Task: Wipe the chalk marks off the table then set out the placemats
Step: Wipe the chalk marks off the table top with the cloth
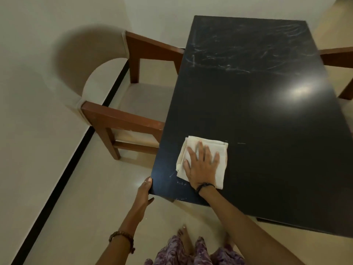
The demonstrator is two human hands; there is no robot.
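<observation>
A black rectangular table [267,115] fills the right half of the view. White chalk marks [240,52] smear its far end, and a few faint strokes [241,143] lie near the cloth. A folded cream cloth [221,150] lies flat near the table's near left corner. My right hand [201,165] presses down on it with fingers spread straight. My left hand [146,190] grips the table's near left corner, thumb on the top edge and fingers hidden below it. No placemats are in view.
A wooden armchair [122,115] with a pale curved back stands against the table's left side. Part of another chair [340,58] shows at the right edge. A wall with a dark skirting strip [63,173] runs along the left. My bare feet [183,238] stand on pale floor tiles.
</observation>
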